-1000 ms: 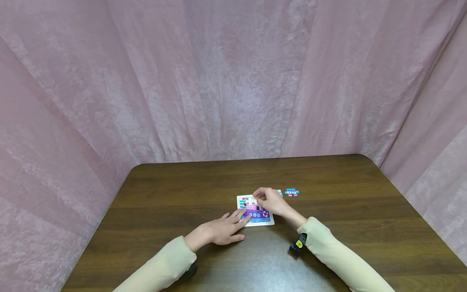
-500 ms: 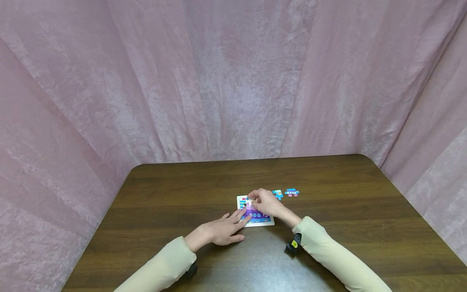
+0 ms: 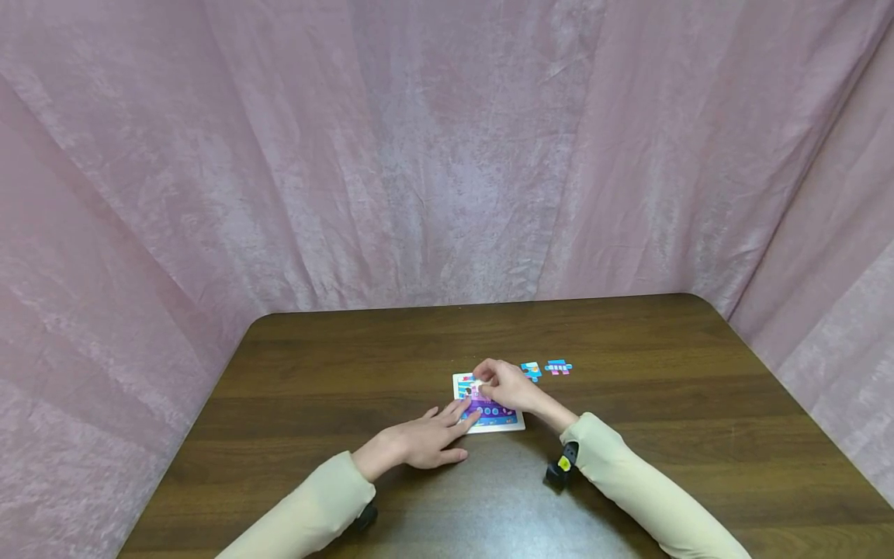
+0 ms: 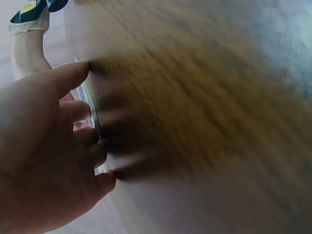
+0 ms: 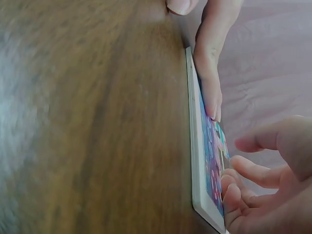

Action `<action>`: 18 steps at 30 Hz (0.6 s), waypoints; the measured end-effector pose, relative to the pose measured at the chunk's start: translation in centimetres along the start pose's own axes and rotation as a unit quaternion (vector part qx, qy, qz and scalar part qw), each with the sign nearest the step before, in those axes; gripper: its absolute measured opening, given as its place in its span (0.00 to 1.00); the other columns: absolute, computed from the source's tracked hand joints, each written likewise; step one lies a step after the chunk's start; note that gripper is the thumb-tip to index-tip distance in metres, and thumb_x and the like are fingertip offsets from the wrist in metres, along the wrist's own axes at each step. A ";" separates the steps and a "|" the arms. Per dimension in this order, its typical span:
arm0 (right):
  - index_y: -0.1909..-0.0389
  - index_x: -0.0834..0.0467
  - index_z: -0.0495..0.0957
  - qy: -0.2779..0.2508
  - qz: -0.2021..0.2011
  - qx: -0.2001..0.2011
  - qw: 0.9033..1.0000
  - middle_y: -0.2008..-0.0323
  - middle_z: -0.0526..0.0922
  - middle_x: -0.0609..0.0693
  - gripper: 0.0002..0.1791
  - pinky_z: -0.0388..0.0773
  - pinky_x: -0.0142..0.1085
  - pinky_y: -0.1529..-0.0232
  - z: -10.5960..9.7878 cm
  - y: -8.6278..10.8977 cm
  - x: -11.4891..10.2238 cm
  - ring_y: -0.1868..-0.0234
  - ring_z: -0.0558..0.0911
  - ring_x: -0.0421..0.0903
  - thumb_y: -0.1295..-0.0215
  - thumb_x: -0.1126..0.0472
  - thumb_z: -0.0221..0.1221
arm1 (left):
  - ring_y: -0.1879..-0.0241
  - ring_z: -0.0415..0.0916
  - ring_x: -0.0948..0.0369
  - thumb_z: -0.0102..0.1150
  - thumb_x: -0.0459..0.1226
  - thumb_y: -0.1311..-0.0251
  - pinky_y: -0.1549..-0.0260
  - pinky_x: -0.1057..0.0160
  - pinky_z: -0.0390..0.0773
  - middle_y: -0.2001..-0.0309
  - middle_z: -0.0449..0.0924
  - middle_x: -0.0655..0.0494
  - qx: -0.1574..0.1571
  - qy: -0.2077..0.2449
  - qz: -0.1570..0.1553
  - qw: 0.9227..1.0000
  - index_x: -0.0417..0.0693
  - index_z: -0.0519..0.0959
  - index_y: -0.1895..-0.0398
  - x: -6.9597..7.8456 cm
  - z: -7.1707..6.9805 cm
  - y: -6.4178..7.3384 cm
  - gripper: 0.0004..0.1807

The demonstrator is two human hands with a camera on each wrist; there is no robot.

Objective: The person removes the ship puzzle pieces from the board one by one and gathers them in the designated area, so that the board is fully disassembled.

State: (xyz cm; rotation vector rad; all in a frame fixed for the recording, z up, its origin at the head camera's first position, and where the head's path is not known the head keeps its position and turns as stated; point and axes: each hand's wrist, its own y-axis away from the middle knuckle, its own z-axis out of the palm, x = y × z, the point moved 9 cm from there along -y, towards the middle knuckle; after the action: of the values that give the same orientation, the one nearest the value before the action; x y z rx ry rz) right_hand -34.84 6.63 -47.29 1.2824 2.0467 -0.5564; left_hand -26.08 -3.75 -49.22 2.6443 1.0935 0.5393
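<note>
A small framed jigsaw puzzle point(image 3: 518, 428) with a pink and purple boat picture lies on the table. My left hand point(image 3: 431, 442) rests with spread, straight fingers on the puzzle's left side; its thumb lies on the wood. Over the upper part of the picture is my right hand point(image 3: 514, 388), its thumb and fingers curled down. In the right wrist view, a colourful puzzle piece point(image 5: 223, 142) sits tilted at the thumb and fingertips, seemingly pinched by its edges; the hand partly hides it. The far right of the picture is covered by the right hand.
Two loose items lie right of the frame: a blue puzzle piece point(image 3: 531, 371) and a blue-and-pink puzzle piece point(image 3: 559, 367). The brown wooden table point(image 3: 335, 365) ends at pink curtains point(image 3: 419, 155). Each wrist bears a dark camera.
My right hand has shifted left over the puzzle during the first half second, uncovering more of the blue loose piece, then stays nearly still. The left hand has not moved.
</note>
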 end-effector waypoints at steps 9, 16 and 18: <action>0.51 0.64 0.76 -0.061 -0.001 0.000 0.998 0.58 0.84 0.56 0.13 0.79 0.44 0.51 0.1 -0.2 -0.3 0.55 0.82 0.50 0.35 0.68 0.57 | 0.22 0.37 0.55 0.41 0.52 0.27 0.28 0.45 0.51 0.21 0.35 0.49 -0.006 0.000 -0.004 1.000 0.53 0.44 0.22 0.0 0.0 0.0 0.37; 0.48 0.64 0.75 -0.084 -0.009 -0.002 0.996 0.58 0.85 0.58 0.15 0.80 0.43 0.53 0.5 -0.3 -0.3 0.55 0.84 0.51 0.36 0.69 0.57 | 0.22 0.37 0.55 0.41 0.52 0.27 0.28 0.44 0.52 0.21 0.34 0.49 -0.001 -0.005 -0.001 1.000 0.53 0.43 0.22 0.1 0.0 0.0 0.37; 0.49 0.64 0.76 -0.084 -0.008 0.000 0.996 0.59 0.85 0.58 0.15 0.81 0.42 0.54 0.6 -0.3 -0.3 0.56 0.85 0.51 0.37 0.69 0.58 | 0.22 0.37 0.55 0.41 0.52 0.27 0.29 0.44 0.53 0.21 0.33 0.49 0.002 -0.006 0.001 1.000 0.53 0.44 0.22 0.1 0.0 0.0 0.37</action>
State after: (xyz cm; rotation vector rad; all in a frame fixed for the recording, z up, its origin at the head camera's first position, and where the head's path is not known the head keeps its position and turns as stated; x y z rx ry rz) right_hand -34.82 5.86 -47.50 1.1787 1.9202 -0.6478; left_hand -26.03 -3.65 -49.24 2.6499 1.0893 0.5206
